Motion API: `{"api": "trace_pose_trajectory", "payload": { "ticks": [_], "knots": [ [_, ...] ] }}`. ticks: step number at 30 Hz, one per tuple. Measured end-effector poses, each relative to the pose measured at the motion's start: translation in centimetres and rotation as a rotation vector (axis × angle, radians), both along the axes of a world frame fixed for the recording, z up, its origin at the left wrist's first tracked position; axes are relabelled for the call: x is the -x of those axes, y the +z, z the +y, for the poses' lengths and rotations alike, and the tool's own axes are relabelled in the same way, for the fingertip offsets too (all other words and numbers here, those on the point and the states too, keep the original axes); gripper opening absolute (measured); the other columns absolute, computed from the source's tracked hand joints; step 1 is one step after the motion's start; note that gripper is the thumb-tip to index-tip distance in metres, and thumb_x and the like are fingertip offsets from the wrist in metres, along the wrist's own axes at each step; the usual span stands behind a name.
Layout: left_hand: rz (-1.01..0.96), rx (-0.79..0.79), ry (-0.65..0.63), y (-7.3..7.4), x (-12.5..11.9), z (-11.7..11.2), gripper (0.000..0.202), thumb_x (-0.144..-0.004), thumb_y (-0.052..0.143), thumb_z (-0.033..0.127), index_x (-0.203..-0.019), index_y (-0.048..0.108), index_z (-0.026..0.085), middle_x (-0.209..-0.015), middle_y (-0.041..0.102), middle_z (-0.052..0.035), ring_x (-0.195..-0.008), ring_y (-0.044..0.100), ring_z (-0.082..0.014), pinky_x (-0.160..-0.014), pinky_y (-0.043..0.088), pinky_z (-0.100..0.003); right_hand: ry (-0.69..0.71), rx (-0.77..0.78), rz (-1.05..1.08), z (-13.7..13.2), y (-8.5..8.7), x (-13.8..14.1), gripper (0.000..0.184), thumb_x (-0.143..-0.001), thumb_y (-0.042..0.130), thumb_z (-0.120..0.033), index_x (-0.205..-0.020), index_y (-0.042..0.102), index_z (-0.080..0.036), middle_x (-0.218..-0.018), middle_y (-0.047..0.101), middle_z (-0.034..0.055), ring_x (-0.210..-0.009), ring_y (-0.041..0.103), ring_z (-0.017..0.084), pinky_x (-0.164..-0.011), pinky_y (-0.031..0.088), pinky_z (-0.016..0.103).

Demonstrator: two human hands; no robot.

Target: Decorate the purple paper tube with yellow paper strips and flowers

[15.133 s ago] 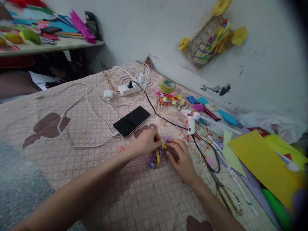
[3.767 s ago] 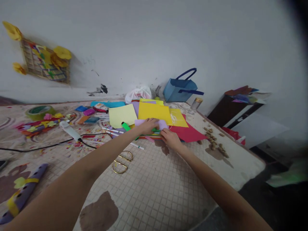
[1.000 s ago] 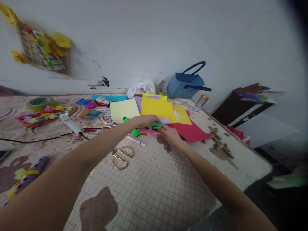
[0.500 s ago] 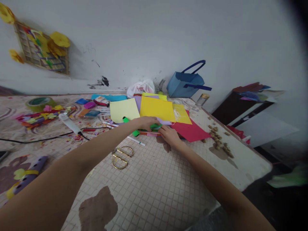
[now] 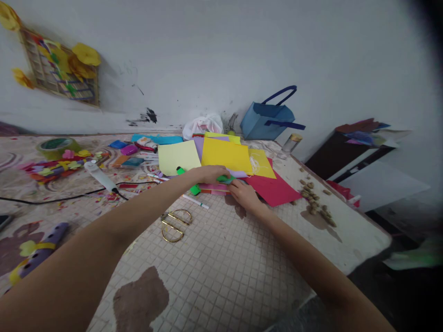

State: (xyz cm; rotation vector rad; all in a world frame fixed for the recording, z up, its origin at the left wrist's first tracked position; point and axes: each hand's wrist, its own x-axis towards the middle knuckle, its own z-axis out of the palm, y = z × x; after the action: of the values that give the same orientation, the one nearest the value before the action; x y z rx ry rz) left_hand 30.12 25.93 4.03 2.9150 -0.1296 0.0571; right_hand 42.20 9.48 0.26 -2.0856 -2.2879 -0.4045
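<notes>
From here I see the left hand (image 5: 207, 174) curled over a green scrap (image 5: 224, 179), seemingly pinching it against a lilac sheet (image 5: 239, 174); the right hand (image 5: 245, 194) sits just beside it, fingers together – whether it grips anything, I can't tell. Both work at the near edge of a pile of coloured paper (image 5: 224, 156) on a quilted cover (image 5: 221, 276), a red sheet (image 5: 273, 190) touching their right.

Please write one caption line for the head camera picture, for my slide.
Left hand and right hand meet at a green scrap on piled coloured paper, gold scissors nearby.
</notes>
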Motion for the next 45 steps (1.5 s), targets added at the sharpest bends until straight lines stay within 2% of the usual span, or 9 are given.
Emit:
{"api": "trace_pose_trajectory", "payload": {
  "ticks": [5, 11, 19, 24, 29, 34, 45],
  "knots": [
    [0.028, 0.015, 0.008, 0.2, -0.5, 0.5, 0.042, -0.073, 0.056, 0.02, -0.115, 0.052, 0.019, -0.111, 0.059, -0.0067, -0.099, 0.054, -0.0181, -0.081, 0.04, -0.024, -0.036, -0.03, 0.019, 0.4, -0.4, 0.3, 0.023, -0.091, 0.037, -0.021, -0.095, 0.059, -0.018, -0.099, 0.057, 0.008, -0.09, 0.051, 0.018, -0.064, 0.038, 0.025],
    [0.038, 0.025, 0.021, -0.1, -1.0, 1.2, 0.048, -0.067, 0.059, 0.016, -0.114, 0.053, 0.02, -0.112, 0.06, -0.0052, -0.099, 0.054, -0.0187, -0.081, 0.04, -0.025, -0.057, -0.054, 0.02, 0.8, -0.5, 0.4, 0.021, -0.09, 0.04, -0.021, -0.101, 0.057, -0.019, -0.107, 0.055, 0.0084, -0.096, 0.05, 0.018, -0.07, 0.039, 0.025],
    [0.0, 0.028, 0.003, -0.1, -0.7, 0.8, 0.043, -0.07, 0.057, 0.018, -0.113, 0.054, 0.019, -0.109, 0.061, -0.0063, -0.097, 0.055, -0.0185, -0.08, 0.04, -0.025, -0.081, -0.053, -0.016, 1.4, -0.4, 0.7, 0.022, -0.091, 0.037, -0.022, -0.097, 0.058, -0.017, -0.1, 0.057, 0.0099, -0.094, 0.05, 0.02, -0.072, 0.037, 0.027],
    [-0.008, 0.021, -0.018, -0.1, -0.3, 0.2, 0.037, -0.072, 0.057, 0.022, -0.108, 0.054, 0.017, -0.108, 0.061, -0.0079, -0.098, 0.055, -0.019, -0.082, 0.04, -0.026, -0.049, -0.008, -0.036, 1.5, 0.3, 0.3, 0.02, -0.089, 0.042, -0.026, -0.1, 0.057, -0.018, -0.105, 0.056, 0.0103, -0.093, 0.051, 0.021, -0.068, 0.037, 0.027],
    [0.009, -0.009, -0.008, 0.0, -0.3, 0.0, 0.032, -0.07, 0.058, 0.02, -0.102, 0.055, 0.016, -0.104, 0.06, -0.0085, -0.096, 0.055, -0.02, -0.079, 0.04, -0.027, 0.013, 0.055, -0.069, 1.8, 1.3, 0.1, 0.02, -0.09, 0.04, -0.021, -0.101, 0.056, -0.018, -0.105, 0.056, 0.0097, -0.095, 0.051, 0.021, -0.066, 0.037, 0.027],
    [0.027, -0.032, -0.001, -0.2, -0.4, 0.2, 0.037, -0.066, 0.061, 0.018, -0.102, 0.053, 0.015, -0.102, 0.059, -0.0081, -0.092, 0.054, -0.0197, -0.076, 0.041, -0.026, 0.065, 0.099, -0.089, 2.2, 2.0, 0.1, 0.021, -0.089, 0.04, -0.017, -0.101, 0.057, -0.018, -0.105, 0.054, 0.0099, -0.096, 0.049, 0.021, -0.067, 0.037, 0.027],
    [0.042, -0.03, 0.001, -0.2, -0.4, 0.1, 0.045, -0.064, 0.064, 0.02, -0.106, 0.051, 0.015, -0.106, 0.058, -0.0088, -0.095, 0.054, -0.0208, -0.078, 0.041, -0.027, 0.022, 0.049, -0.054, 2.0, 1.5, 0.4, 0.022, -0.09, 0.038, -0.02, -0.1, 0.057, -0.016, -0.1, 0.056, 0.0106, -0.093, 0.049, 0.021, -0.064, 0.036, 0.027]
  ]
}}
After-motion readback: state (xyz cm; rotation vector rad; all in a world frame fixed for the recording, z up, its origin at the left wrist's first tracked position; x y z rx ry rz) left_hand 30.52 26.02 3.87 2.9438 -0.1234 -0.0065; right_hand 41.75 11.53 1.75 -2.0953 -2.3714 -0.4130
